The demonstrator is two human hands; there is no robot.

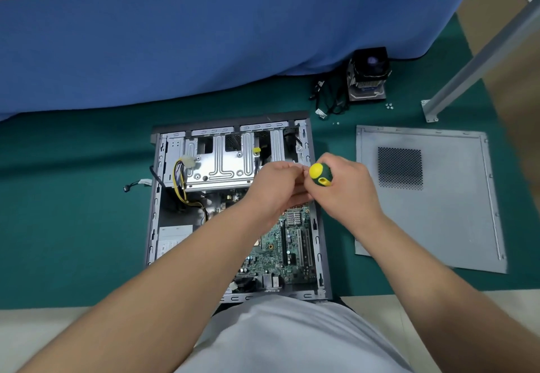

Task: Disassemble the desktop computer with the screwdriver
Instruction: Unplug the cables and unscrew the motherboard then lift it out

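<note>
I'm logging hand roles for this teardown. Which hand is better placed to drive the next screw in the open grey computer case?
The right hand: it already grips the green-and-yellow-handled screwdriver over the case. The left hand sits beside it, fingers curled near the shaft, seemingly steadying it.

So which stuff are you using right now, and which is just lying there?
In use:
right hand gripping the screwdriver
left hand helping beside it
open computer case

Lying about:
side panel
cooler fan
loose cables
small screws
</note>
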